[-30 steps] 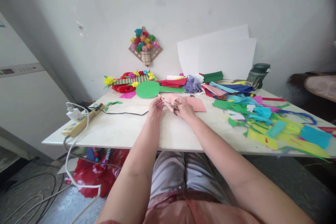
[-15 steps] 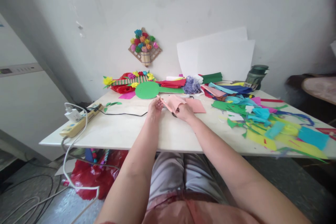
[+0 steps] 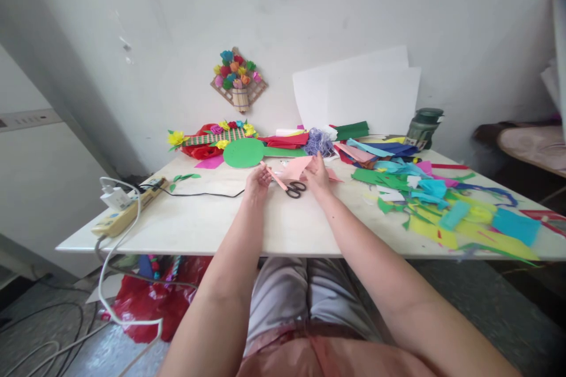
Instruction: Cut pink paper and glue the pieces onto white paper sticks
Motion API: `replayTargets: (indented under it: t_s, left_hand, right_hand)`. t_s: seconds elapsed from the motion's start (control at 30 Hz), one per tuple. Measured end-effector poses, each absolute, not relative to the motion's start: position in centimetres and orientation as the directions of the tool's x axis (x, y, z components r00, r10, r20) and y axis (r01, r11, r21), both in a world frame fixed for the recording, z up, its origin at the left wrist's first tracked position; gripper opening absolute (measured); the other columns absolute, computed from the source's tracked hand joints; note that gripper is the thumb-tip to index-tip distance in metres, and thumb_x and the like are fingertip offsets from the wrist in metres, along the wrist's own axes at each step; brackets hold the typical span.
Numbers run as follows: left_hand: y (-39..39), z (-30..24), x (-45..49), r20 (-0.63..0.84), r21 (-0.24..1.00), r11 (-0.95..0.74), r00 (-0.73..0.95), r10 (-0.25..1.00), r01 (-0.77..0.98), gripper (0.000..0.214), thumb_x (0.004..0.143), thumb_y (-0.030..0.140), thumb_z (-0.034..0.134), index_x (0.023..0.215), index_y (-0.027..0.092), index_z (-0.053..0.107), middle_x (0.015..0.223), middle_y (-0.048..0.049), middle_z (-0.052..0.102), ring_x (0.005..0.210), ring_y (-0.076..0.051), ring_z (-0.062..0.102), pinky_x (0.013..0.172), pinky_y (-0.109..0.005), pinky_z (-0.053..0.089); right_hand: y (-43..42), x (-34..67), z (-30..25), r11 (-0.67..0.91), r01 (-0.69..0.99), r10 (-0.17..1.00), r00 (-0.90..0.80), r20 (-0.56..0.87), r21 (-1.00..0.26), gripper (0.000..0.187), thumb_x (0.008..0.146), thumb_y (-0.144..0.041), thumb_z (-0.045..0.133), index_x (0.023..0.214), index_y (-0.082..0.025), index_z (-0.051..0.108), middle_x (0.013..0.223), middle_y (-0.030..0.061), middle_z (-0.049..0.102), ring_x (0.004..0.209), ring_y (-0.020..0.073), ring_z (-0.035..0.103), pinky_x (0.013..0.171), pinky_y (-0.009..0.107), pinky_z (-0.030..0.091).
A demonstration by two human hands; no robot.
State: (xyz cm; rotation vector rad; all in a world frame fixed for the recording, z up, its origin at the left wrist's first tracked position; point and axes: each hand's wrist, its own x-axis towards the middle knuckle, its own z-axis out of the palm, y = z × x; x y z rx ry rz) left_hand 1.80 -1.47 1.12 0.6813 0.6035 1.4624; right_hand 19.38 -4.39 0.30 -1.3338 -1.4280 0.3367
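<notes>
My left hand (image 3: 257,181) pinches the near end of a narrow pink paper strip (image 3: 273,176) that slants up to the left above the white table (image 3: 212,224). My right hand (image 3: 319,175) grips the edge of a pink paper sheet (image 3: 295,168) and lifts it off the tabletop. Black-handled scissors (image 3: 295,189) lie on the table between my two hands, with neither hand touching them.
A green paper disc (image 3: 243,152) and paper-flower crafts (image 3: 207,140) lie at the back. Coloured paper scraps (image 3: 442,206) cover the right side. A power strip (image 3: 119,215) with cables sits at the left edge. White sheets (image 3: 358,97) lean on the wall beside a dark jar (image 3: 423,125).
My right hand has let go of the scissors, which now lie on the table, and has moved up to the pink sheet. The view has shifted slightly right.
</notes>
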Motion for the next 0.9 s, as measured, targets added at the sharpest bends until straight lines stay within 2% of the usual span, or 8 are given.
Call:
replayTargets:
  t_s: [0.17, 0.3, 0.4, 0.53, 0.63, 0.73, 0.8, 0.9]
  left_hand:
    - [-1.6, 1.3, 1.8, 0.052, 0.739, -0.010, 0.042, 0.998, -0.674, 0.006, 0.068, 0.017, 0.062, 0.069, 0.014, 0.057, 0.060, -0.0016, 0.060, 0.047, -0.005, 0.052, 0.045, -0.014, 0.044]
    - [-1.6, 1.3, 1.9, 0.047, 0.719, -0.002, 0.046, 0.998, -0.695, 0.003, 0.069, 0.015, 0.060, 0.069, 0.013, 0.057, 0.058, -0.0018, 0.060, 0.046, -0.006, 0.052, 0.043, -0.014, 0.043]
    - [-1.6, 1.3, 1.9, 0.037, 0.705, 0.012, 0.054, 0.998, -0.709, 0.003, 0.071, 0.014, 0.058, 0.068, 0.012, 0.058, 0.059, -0.0021, 0.061, 0.046, -0.005, 0.052, 0.044, -0.014, 0.043]
    - [-1.5, 1.2, 1.9, 0.045, 0.690, 0.012, 0.060, 0.997, -0.724, 0.004, 0.072, 0.013, 0.057, 0.069, 0.010, 0.059, 0.059, -0.0028, 0.061, 0.046, -0.005, 0.053, 0.045, -0.014, 0.043]
    - [-1.4, 1.1, 1.9, 0.044, 0.692, 0.007, 0.051, 0.998, -0.722, 0.003, 0.071, 0.012, 0.058, 0.069, 0.011, 0.058, 0.060, -0.0032, 0.061, 0.047, -0.006, 0.054, 0.045, -0.014, 0.043]
    - [-1.5, 1.2, 1.9, 0.034, 0.699, 0.009, 0.046, 0.998, -0.715, 0.003, 0.072, 0.012, 0.058, 0.070, 0.011, 0.058, 0.060, -0.0035, 0.062, 0.048, -0.006, 0.054, 0.045, -0.014, 0.043]
    - [-1.6, 1.3, 1.9, 0.030, 0.700, 0.012, 0.046, 0.998, -0.714, 0.004, 0.073, 0.012, 0.057, 0.070, 0.011, 0.058, 0.060, -0.0036, 0.062, 0.048, -0.006, 0.054, 0.046, -0.014, 0.043]
    - [-1.8, 1.4, 1.9, 0.034, 0.697, 0.011, 0.048, 0.998, -0.717, 0.004, 0.073, 0.012, 0.057, 0.070, 0.010, 0.058, 0.060, -0.0031, 0.061, 0.047, -0.005, 0.053, 0.045, -0.014, 0.043]
  right_hand:
    - [-5.6, 19.1, 1.0, 0.139, 0.731, 0.832, 0.280, 0.479, -0.668, 0.067, 0.069, -0.011, 0.045, 0.136, -0.022, 0.039, 0.111, 0.0079, 0.061, 0.096, 0.0211, 0.058, 0.085, 0.031, 0.045]
    - [-5.9, 18.6, 1.2, 0.135, 0.767, 0.866, 0.216, 0.451, -0.628, 0.034, 0.074, -0.019, 0.047, 0.100, -0.024, 0.068, 0.093, 0.0046, 0.068, 0.088, 0.0202, 0.060, 0.078, 0.028, 0.045]
    - [-5.3, 18.6, 0.7, 0.234, 0.656, 0.872, 0.184, 0.453, -0.717, 0.024, 0.077, -0.028, 0.047, 0.077, -0.019, 0.070, 0.072, 0.0043, 0.067, 0.074, 0.0184, 0.062, 0.067, 0.026, 0.047]
    - [-4.4, 19.0, 0.2, 0.301, 0.272, 0.869, 0.316, 0.380, -0.914, 0.034, 0.078, -0.040, 0.046, 0.083, -0.014, 0.067, 0.070, 0.0044, 0.062, 0.056, 0.0153, 0.060, 0.050, 0.024, 0.047]
    - [-4.2, 19.1, 0.5, 0.366, -0.076, 0.857, 0.415, 0.304, -0.928, 0.049, 0.077, -0.045, 0.049, 0.116, -0.016, 0.056, 0.094, 0.0082, 0.062, 0.074, 0.0172, 0.064, 0.057, 0.025, 0.052]
    - [-4.1, 19.3, 1.0, 0.384, -0.328, 0.863, 0.460, 0.209, -0.863, 0.078, 0.077, -0.043, 0.051, 0.142, -0.031, 0.009, 0.125, 0.0081, 0.050, 0.092, 0.0165, 0.062, 0.069, 0.030, 0.054]
    - [-4.0, 19.5, 1.2, 0.355, -0.370, 0.866, 0.477, 0.153, -0.859, 0.085, 0.080, -0.044, 0.047, 0.139, -0.038, -0.014, 0.135, 0.0067, 0.041, 0.096, 0.0154, 0.061, 0.074, 0.033, 0.053]
    - [-4.2, 19.8, 1.0, 0.347, -0.193, 0.857, 0.464, 0.226, -0.918, 0.074, 0.085, -0.049, 0.034, 0.139, -0.038, -0.015, 0.138, 0.0050, 0.039, 0.101, 0.0154, 0.059, 0.079, 0.034, 0.051]
